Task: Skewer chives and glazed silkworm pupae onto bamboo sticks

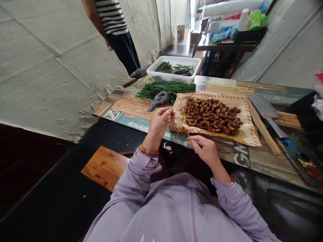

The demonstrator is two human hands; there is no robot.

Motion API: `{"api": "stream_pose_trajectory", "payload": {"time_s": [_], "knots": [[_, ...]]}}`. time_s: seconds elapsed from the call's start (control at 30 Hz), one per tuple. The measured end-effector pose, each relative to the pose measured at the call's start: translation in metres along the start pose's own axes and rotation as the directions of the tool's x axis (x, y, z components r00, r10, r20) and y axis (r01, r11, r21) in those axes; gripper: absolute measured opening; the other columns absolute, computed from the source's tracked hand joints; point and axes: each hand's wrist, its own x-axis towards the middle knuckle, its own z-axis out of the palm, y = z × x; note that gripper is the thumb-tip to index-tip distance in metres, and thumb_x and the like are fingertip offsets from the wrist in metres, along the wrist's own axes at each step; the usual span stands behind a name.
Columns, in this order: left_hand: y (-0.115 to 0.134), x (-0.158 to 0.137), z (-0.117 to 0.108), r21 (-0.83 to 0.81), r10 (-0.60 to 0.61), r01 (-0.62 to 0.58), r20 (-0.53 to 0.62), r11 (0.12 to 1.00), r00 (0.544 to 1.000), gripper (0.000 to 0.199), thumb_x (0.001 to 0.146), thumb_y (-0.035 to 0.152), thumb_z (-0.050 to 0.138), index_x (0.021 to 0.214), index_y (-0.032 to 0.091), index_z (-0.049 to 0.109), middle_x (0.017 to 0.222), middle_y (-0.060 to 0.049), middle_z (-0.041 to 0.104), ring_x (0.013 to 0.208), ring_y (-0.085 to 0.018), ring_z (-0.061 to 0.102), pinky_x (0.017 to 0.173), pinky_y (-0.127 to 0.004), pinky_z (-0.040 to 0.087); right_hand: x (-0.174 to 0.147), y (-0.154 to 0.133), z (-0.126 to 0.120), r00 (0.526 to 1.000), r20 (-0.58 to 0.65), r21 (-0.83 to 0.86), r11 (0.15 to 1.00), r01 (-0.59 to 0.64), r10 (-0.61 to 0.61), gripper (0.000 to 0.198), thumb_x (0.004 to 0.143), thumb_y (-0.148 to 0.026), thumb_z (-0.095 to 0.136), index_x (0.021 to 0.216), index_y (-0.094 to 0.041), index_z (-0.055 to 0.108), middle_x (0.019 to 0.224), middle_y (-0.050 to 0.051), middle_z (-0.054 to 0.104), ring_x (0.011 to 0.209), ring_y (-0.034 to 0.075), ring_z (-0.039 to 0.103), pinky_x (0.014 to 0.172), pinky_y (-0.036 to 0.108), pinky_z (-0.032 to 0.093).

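Observation:
My left hand [158, 122] is closed in a pinch on a small brown glazed piece, held at the left edge of the paper. Lower and to the right, my right hand [205, 149] grips a thin wooden skewer, which has a dark glazed piece [185, 130] at its far end. Behind both hands lies a sheet of paper [252, 134] with a red-striped border. A heap of curled, dark brown glazed pieces [214, 116] covers most of it. A few loose skewers [180, 128] rest on the paper's left part.
Long green chives [164, 88] lie behind a grey cloth [161, 99]. Past them stands a white tub [174, 78] holding more greens. To the right are bundled skewers [263, 127] and a cleaver [264, 106]. A person [113, 27] stands at the far left, near a wooden stool [106, 166].

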Motion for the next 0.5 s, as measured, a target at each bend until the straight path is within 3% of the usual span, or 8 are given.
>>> {"api": "stream_pose_trajectory", "payload": {"time_s": [0.5], "knots": [[0.0027, -0.0004, -0.0018, 0.022, 0.021, -0.021, 0.001, 1.0, 1.0, 0.028, 0.066, 0.025, 0.083, 0.084, 0.014, 0.065, 0.07, -0.001, 0.07, 0.059, -0.009, 0.065, 0.06, -0.021, 0.051, 0.0001, 0.0026, 0.0018, 1.0, 0.017, 0.006, 1.0, -0.003, 0.003, 0.027, 0.091, -0.031, 0.055, 0.097, -0.015, 0.076, 0.063, 0.003, 0.07, 0.053, 0.013, 0.063, 0.049, 0.021, 0.046]]}}
